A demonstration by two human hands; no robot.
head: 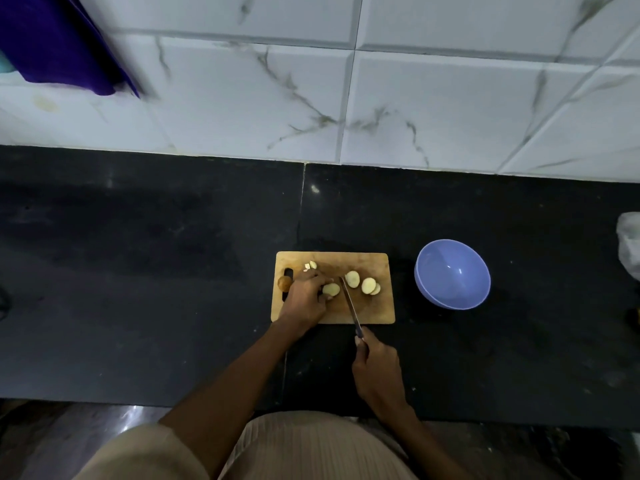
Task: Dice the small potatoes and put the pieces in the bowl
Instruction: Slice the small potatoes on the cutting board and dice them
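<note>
Our left hand [304, 299] held potato piece [331, 289] on cutting board [384, 313]. Our right hand [375, 368] gripped knife [349, 301], blade just beside those fingers. Cut slices [367, 285] lay at 3 o'clock of blade. Whole potato [284, 283] sat at 9 o'clock. Bowl [452, 273] waited at 3 o'clock, no pieces inside. We thought piece could roll, and blade could nick fingers.

Counter [138, 271]: black, faintly speckled, glossy. Wall tiles [415, 98]: white with grey-brown marble veins. Cutting board [377, 268]: light tan wood. Potato slices [368, 285]: pale yellow faces, thin tan skin edge. Whole potato [285, 282]: brown. Bowl [452, 273]: periwinkle blue, plain. Cloth [59, 39] at upper left: deep purple. Shirt [294, 452]: beige, fine vertical ribbing. Bag [630, 244] at right edge: translucent white.
</note>
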